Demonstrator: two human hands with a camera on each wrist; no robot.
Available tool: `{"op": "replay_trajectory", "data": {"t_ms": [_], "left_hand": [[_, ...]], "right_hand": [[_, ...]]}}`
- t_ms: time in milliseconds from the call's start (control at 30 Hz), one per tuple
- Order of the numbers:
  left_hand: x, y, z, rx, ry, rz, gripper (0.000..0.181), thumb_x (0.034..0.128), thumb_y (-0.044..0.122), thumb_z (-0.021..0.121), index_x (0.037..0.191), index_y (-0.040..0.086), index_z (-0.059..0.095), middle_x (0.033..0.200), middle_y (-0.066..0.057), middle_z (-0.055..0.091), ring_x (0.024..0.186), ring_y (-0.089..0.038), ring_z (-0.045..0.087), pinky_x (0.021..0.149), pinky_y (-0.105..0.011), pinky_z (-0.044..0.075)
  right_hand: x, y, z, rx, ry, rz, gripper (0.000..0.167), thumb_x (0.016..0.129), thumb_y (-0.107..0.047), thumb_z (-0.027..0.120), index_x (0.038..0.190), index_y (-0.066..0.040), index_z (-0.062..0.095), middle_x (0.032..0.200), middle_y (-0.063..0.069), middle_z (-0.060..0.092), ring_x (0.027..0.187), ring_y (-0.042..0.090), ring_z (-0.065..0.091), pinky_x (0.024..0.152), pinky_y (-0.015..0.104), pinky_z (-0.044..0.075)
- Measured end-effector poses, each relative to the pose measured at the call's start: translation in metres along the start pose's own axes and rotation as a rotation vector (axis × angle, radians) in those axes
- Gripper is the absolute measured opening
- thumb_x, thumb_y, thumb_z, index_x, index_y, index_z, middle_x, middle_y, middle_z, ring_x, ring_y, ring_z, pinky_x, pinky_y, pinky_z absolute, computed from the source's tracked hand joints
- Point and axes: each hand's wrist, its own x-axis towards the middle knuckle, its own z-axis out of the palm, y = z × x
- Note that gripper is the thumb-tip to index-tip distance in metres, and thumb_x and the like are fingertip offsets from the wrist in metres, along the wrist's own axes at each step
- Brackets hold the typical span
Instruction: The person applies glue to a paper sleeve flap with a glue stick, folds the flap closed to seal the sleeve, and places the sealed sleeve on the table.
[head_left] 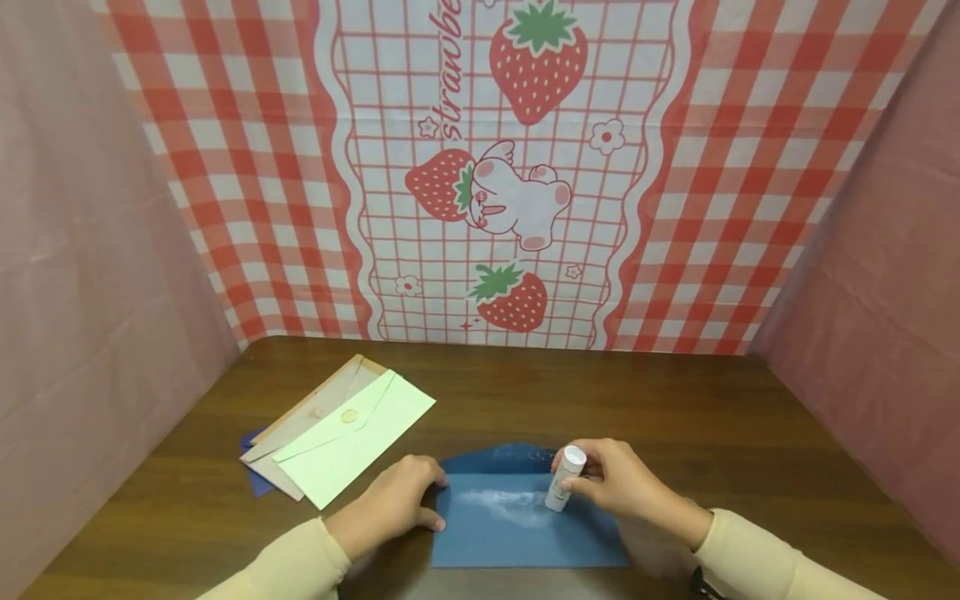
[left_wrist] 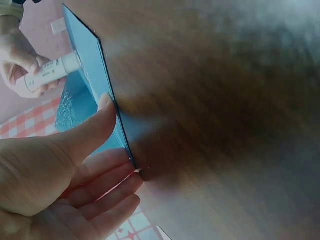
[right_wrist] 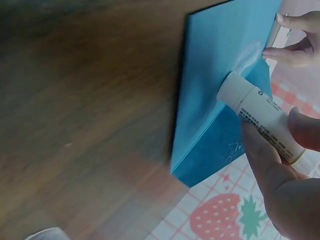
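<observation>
A blue envelope [head_left: 517, 546] lies on the table with its darker flap [head_left: 480, 459] opened away from me. White smears mark its body, and whitish specks show on the flap. My right hand [head_left: 611, 477] holds a white glue stick [head_left: 564, 483] between thumb and fingers. The stick is tilted, and its lower end touches the envelope near the flap fold, as the right wrist view also shows. At the envelope's left edge rests my left hand [head_left: 405, 497], thumb and index finger apart along that edge. Its other fingers [left_wrist: 117, 202] are loosely extended in the left wrist view.
On the left of the brown wooden table [head_left: 600, 392] several envelopes overlap, a pale green envelope [head_left: 367, 442] with a gold seal on top. A checked strawberry cloth [head_left: 675, 250] hangs behind; pink cloths flank both sides. A pale rounded object [right_wrist: 50, 235] is partly visible.
</observation>
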Motion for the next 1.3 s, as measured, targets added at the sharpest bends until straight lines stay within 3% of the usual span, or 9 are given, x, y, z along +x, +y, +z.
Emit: {"op": "replay_trajectory", "data": {"t_ms": [233,400,633,833,1100,1300], "left_hand": [[-0.003,-0.006,-0.001,-0.01,0.017,0.0,0.045,0.0603,0.025,0.089,0.096,0.003,0.072,0.094,-0.006,0.07,0.092,-0.025,0.066,0.08,-0.035,0.056],[-0.002,-0.006,-0.001,-0.008,0.023,0.012,0.045,0.0606,0.024,0.089,0.095,0.002,0.071,0.093,-0.006,0.069,0.091,-0.024,0.066,0.081,-0.036,0.055],[0.0,-0.004,0.0,-0.004,0.027,0.012,0.045,0.0601,0.024,0.089,0.095,0.001,0.071,0.092,-0.008,0.071,0.089,-0.024,0.067,0.079,-0.034,0.056],[0.003,-0.001,0.0,0.002,0.016,0.012,0.044,0.0594,0.024,0.089,0.093,0.001,0.072,0.092,-0.01,0.073,0.088,-0.023,0.069,0.078,-0.032,0.056],[0.007,0.0,0.0,0.013,0.009,0.01,0.044,0.0595,0.024,0.089,0.092,0.0,0.072,0.089,-0.009,0.072,0.084,-0.021,0.068,0.076,-0.03,0.056],[0.004,-0.001,0.001,-0.007,-0.001,0.0,0.043,0.0596,0.023,0.089,0.091,0.0,0.071,0.087,-0.009,0.071,0.082,-0.02,0.068,0.074,-0.028,0.056]], "right_hand": [[-0.003,0.004,-0.006,-0.036,0.027,-0.015,0.015,0.083,-0.014,0.073,0.094,-0.006,0.068,0.093,0.007,0.072,0.082,-0.002,0.062,0.067,0.019,0.055],[-0.004,0.005,-0.015,-0.063,-0.013,0.004,0.014,0.084,-0.015,0.072,0.095,-0.008,0.067,0.094,0.006,0.072,0.083,0.0,0.065,0.066,0.019,0.054],[0.004,-0.002,-0.024,-0.183,-0.025,-0.069,0.012,0.082,-0.012,0.074,0.092,-0.008,0.068,0.086,-0.001,0.072,0.079,0.0,0.065,0.063,0.018,0.053],[0.024,-0.018,-0.002,-0.056,-0.071,-0.062,0.015,0.085,-0.013,0.071,0.097,-0.005,0.068,0.096,0.009,0.073,0.088,0.015,0.072,0.066,0.017,0.055],[0.061,-0.041,0.046,0.048,-0.143,-0.099,0.016,0.086,-0.011,0.069,0.101,-0.004,0.068,0.101,0.012,0.073,0.094,0.023,0.072,0.072,0.018,0.056],[0.072,-0.048,0.066,0.031,-0.149,-0.154,0.017,0.086,-0.011,0.07,0.1,-0.002,0.068,0.098,0.013,0.074,0.081,0.009,0.069,0.065,0.013,0.051]]}}
